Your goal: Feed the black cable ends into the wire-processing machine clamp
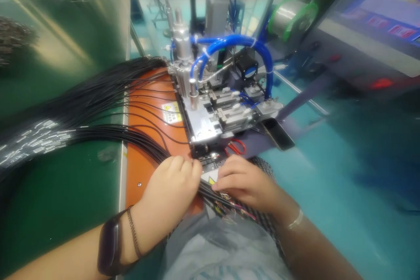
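Left grip (170, 188) closed on black wires (210, 190) (a thick bundle), right grip (246, 179) pinching them too.

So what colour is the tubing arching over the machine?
The tubing is bright blue, clearest in the head view.

Red-handled scissors (235, 147) near a smartphone (278, 134)

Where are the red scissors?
In the head view, the red scissors lie at the near edge of the machine, just beyond the person's right hand, with a phone to the right.
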Available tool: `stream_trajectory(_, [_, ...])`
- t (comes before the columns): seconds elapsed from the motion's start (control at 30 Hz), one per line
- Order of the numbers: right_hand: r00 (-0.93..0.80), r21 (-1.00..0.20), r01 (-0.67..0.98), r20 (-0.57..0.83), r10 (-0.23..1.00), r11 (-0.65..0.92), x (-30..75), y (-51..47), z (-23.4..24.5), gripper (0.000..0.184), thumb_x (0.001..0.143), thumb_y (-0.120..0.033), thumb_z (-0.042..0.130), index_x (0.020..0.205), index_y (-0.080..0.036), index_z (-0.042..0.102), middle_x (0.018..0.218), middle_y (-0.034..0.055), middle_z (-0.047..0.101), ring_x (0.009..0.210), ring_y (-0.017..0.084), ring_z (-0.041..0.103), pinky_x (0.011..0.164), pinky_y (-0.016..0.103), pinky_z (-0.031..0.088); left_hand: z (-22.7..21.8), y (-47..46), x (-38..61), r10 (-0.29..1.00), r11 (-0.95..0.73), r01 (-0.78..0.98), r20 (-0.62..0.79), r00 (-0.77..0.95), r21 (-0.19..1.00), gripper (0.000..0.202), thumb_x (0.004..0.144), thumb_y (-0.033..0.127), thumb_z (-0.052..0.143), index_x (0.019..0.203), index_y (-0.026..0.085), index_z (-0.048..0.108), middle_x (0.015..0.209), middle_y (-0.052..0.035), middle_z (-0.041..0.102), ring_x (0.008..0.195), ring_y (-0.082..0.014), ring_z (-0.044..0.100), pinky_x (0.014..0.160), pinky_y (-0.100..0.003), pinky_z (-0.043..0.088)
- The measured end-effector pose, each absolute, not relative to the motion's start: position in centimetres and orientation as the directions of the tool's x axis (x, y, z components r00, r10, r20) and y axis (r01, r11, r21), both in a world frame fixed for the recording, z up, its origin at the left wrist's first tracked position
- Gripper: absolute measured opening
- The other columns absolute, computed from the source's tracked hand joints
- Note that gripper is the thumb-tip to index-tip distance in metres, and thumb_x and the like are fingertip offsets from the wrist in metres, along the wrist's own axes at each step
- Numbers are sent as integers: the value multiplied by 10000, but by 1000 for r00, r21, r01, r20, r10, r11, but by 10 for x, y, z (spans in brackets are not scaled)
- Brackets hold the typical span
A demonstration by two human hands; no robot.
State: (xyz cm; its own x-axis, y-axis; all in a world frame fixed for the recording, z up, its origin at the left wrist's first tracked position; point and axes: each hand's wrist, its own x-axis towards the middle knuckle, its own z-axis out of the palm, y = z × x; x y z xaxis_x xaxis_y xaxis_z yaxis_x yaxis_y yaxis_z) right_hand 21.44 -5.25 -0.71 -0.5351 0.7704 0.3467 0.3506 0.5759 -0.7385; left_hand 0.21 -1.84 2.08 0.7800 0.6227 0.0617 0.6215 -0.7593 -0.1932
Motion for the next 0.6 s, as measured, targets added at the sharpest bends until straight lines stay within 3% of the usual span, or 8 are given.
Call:
stream_trajectory(0.1, [-462, -746, 356, 384, 800, 563, 209, -50, -11, 152, 891, -186, 555, 989, -240, 658, 908, 38, 664, 871, 164, 552, 794, 321, 483, 19, -12, -1, 635, -754, 638, 75, 769, -160, 161, 738, 37, 539, 838, 125, 631, 761, -75, 623, 727, -247, 580, 649, -391, 528])
stream_trajectory(0.27, [-285, -749, 411, 435, 854, 519, 201, -46, -21, 131, 862, -158, 580, 939, -223, 664, 897, 44, 659, 873, 172, 568, 787, 337, 483, 11, -4, -7, 604, -762, 635, 211, 769, -131, 280, 768, 46, 522, 1027, 77, 623, 1062, -136, 655, 955, -266, 604, 828, -405, 540])
stream_trajectory(0.4, [-101, -806, 421, 415, 904, 417, 197, -44, -26, 118, 849, -160, 584, 891, -232, 668, 882, 37, 664, 863, 178, 594, 800, 354, 482, 13, -4, -12, 531, -781, 603, 336, 778, -163, 300, 817, 63, 448, 1059, 74, 624, 1093, -134, 659, 973, -263, 621, 828, -413, 549])
stream_trajectory(0.6, [-10, -825, 404, 429, 903, 395, 194, -40, -31, 77, 829, -180, 616, 834, -222, 680, 843, 39, 675, 826, 178, 604, 773, 349, 488, 15, -2, -15, 427, -810, 551, 441, 790, -202, 278, 833, 59, 460, 1056, 64, 625, 1091, -140, 663, 971, -257, 631, 841, -408, 540])
